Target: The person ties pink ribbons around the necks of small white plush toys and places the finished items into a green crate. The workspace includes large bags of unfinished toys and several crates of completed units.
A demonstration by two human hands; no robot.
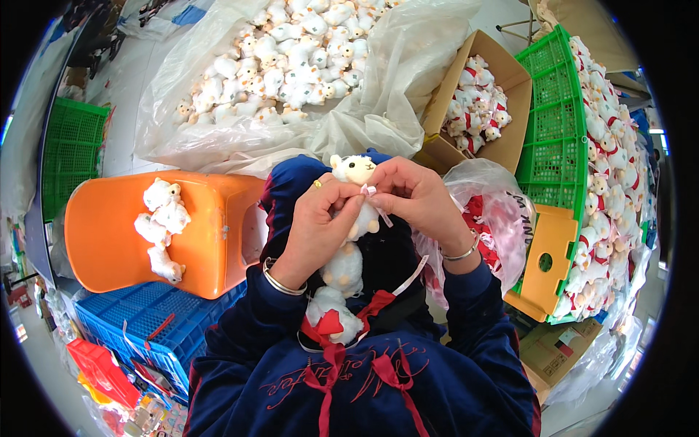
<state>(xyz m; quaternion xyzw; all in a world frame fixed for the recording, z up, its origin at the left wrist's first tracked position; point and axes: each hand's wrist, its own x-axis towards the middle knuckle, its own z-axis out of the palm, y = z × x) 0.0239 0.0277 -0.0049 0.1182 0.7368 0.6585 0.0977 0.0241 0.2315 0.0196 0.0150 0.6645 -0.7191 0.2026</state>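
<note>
While a small white plush animal with a cream face (354,170) is being worked on: it sits upright over the lap, right of the orange moulded-plastic chair (102,233).
Left hand (324,218): narrow grip, thumb and finger pinched at a small pink ribbon bow (368,190) on the animal's neck.
Right hand (415,197): likewise pinched on that bow, which looks formed but perhaps not yet settled.
Lap pieces: two more white plush toys (342,269), near the chair's right side; their necks cannot be made out.
Chair seat: four white plush toys (164,218), no ribbon visible, probably waiting.
Plain heap: many undressed white plush toys (291,65) beyond the chair, so much seems left.
Dressed lots: red-trimmed white toys in a brown cardboard box (518,138) and a green lattice plastic crate (550,109), well right of the chair, apparently further along.
</note>
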